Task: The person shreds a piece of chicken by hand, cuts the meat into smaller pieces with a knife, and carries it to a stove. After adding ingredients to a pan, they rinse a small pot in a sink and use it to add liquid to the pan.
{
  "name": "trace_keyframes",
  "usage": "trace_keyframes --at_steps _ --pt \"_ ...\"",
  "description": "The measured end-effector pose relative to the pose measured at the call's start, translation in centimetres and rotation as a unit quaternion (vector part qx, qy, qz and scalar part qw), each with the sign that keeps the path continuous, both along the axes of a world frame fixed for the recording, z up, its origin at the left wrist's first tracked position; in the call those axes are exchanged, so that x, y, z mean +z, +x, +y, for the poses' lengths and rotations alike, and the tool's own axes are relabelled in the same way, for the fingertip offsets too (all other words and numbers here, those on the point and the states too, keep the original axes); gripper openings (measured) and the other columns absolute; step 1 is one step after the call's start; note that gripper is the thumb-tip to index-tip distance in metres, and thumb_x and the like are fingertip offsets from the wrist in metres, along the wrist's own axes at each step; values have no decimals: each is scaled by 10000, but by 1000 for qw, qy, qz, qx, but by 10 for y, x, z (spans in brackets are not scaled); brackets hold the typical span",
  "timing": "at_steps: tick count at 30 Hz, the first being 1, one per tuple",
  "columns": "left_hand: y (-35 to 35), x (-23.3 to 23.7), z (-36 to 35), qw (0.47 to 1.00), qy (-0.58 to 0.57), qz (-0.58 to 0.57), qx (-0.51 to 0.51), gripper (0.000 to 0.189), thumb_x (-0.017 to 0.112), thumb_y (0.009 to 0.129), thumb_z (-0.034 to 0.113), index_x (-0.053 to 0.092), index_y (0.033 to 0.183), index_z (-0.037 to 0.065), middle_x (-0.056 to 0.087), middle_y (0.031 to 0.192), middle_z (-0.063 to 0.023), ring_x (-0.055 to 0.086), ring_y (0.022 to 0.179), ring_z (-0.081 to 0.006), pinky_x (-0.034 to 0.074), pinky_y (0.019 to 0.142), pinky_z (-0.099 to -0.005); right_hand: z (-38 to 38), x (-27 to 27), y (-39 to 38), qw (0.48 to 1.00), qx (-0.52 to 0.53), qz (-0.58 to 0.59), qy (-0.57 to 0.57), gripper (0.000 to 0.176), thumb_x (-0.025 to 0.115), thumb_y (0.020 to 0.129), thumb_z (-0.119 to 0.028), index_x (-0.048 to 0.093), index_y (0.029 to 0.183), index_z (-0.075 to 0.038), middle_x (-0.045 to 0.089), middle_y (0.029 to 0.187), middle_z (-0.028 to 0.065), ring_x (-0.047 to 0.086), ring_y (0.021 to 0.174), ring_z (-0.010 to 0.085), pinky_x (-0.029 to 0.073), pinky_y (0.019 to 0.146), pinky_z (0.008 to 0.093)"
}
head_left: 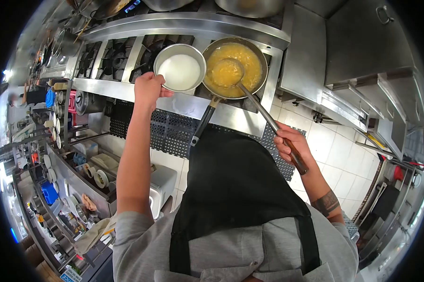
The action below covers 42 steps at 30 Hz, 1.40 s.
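Observation:
My left hand (149, 90) grips the near left rim of a round metal bowl (201, 60) holding white liquid (179, 72). It is held over the stove front, just left of a frying pan (264, 70). Yellow, lumpy liquid (249, 55) fills the pan, which sits on a burner with its black handle (204, 123) pointing toward me. My right hand (291, 141) is wrapped round the long handle of a ladle (263, 110). The ladle's bowl rests in the pan, full of the same yellow liquid.
Gas burners (115, 58) continue leftward along the stove. Large pots (252, 5) stand on the back row. Steel cabinets (367, 42) are to the right. A perforated black mat (167, 129) covers the tiled floor below. Shelves with dishes and a blue container (49, 193) line the left side.

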<state>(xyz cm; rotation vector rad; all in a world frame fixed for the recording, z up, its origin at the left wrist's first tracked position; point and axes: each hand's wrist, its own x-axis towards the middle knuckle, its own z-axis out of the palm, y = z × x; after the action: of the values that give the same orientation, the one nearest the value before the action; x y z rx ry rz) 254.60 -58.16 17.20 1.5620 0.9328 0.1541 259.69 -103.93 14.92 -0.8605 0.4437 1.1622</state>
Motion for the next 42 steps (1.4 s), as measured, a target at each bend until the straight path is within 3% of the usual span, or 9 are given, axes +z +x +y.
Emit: trace_keyframes --at_steps 7,21,24,26,28,30,32,34,42 --pt "26 17 7 999 35 -5 -17 100 595 892 4 608 832 -75 669 767 -157 697 546 -230 628 513 -313 -6 51 -2 984 52 -132 -112 636 617 1008 -64 408 1607 -42 576 765 24 520 476 102 434 383 264" --pt "51 37 4 994 91 -15 -58 143 604 896 7 577 771 -56 661 742 -151 700 536 -239 644 518 -340 -16 8 8 886 137 -352 -269 650 670 984 -92 470 1601 -142 612 714 -2 551 481 81 464 473 269" --pt "50 40 1 994 92 -10 -58 145 603 895 6 574 766 -54 660 739 -151 701 536 -239 642 516 -337 -16 -17 7 828 188 -403 -342 643 679 982 -118 489 1592 -187 630 722 30 563 492 99 497 514 307" --pt "49 38 0 995 85 -10 -55 146 604 891 3 570 760 -51 661 738 -154 703 538 -240 637 513 -331 -19 -49 5 659 203 -622 -370 643 686 978 -136 492 1589 -185 638 732 54 585 502 122 525 558 331" --pt "46 37 0 995 78 0 -57 140 611 885 15 584 766 -53 656 744 -152 700 557 -240 638 529 -329 -15 -58 -1 626 207 -656 -368 631 684 984 -145 489 1585 -149 648 736 79 607 523 148 539 573 337" --pt "44 35 1 996 72 9 -56 137 617 879 27 599 772 -56 651 750 -151 697 576 -241 639 545 -327 2 -41 -15 838 202 -402 -310 593 664 1009 -119 499 1578 -111 639 729 37 555 481 123 482 505 284" --pt "41 31 1 996 63 -4 -55 122 618 876 22 605 796 -68 647 759 -149 688 571 -235 640 545 -327 7 -31 -18 888 181 -345 -245 577 641 1020 -114 489 1576 -81 633 748 62 541 451 142 455 436 298" --pt "39 27 2 997 58 0 -49 114 616 877 20 609 809 -71 648 768 -148 685 572 -234 642 551 -326 4 -11 -13 995 0 -44 -93 570 600 1030 -82 465 1584 -87 598 760 71 507 431 138 409 357 304" --pt "9 15 7 1000 6 -9 -1 122 599 882 11 614 935 -98 659 811 -167 693 586 -244 651 579 -328 -4 28 -12 995 34 -74 -63 648 595 1015 -51 378 1625 -59 594 778 56 521 451 128 429 381 274"
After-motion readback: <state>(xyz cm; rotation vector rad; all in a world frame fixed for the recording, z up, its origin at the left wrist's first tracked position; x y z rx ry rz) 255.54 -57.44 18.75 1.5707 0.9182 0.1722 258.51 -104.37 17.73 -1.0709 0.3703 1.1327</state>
